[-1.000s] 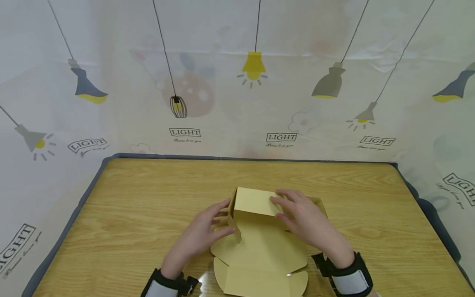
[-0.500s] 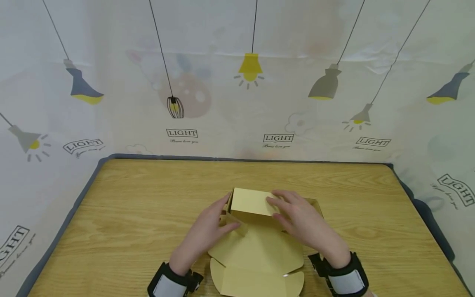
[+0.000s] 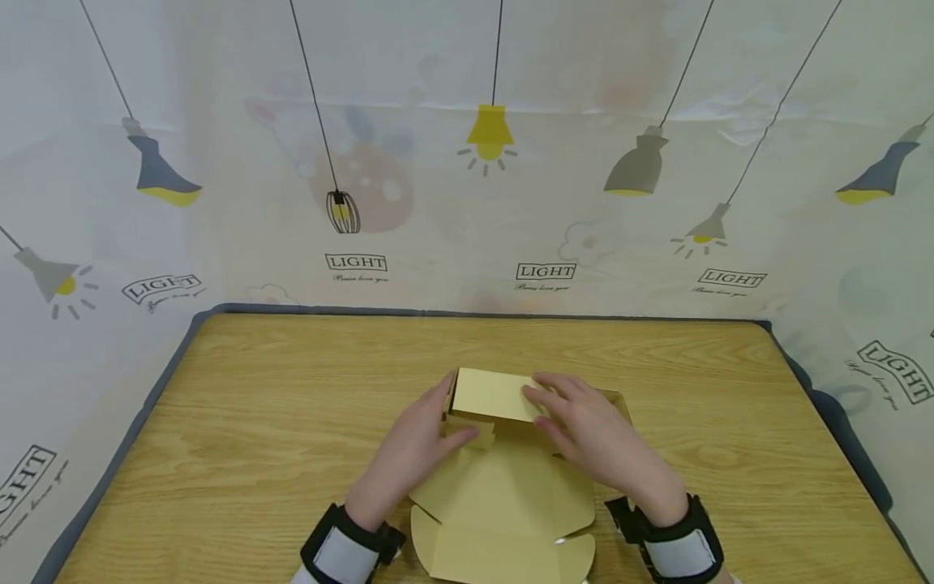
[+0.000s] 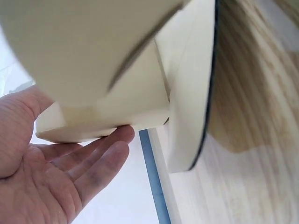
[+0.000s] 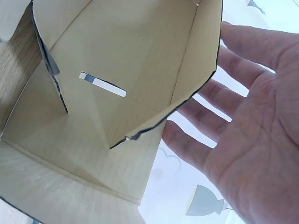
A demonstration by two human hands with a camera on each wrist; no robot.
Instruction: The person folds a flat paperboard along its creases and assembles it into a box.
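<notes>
A partly folded cardboard box [image 3: 514, 495] lies at the front middle of the table in the head view. Its far end stands up, with a pale panel [image 3: 490, 394] on top. My left hand [image 3: 412, 444] holds the box's left side, thumb over a small inner flap [image 3: 483, 435] and fingers against the outside; the left wrist view hides the thumb tip behind cardboard. My right hand [image 3: 594, 426] rests on the right end of the upright part. In the right wrist view its spread, nearly straight fingers [image 5: 201, 119] reach behind a side panel [image 5: 196, 65], beside a slot.
The wooden table [image 3: 292, 389] has a dark edge along its back and sides. A backdrop [image 3: 438, 162] printed with hanging lamps rises behind it. Rounded flaps [image 3: 426, 527] of the box spread toward the front edge.
My left hand has moved slightly right and forward, and the small flap under its thumb has folded inward. The right hand stays at the panel. The head view has shifted a little.
</notes>
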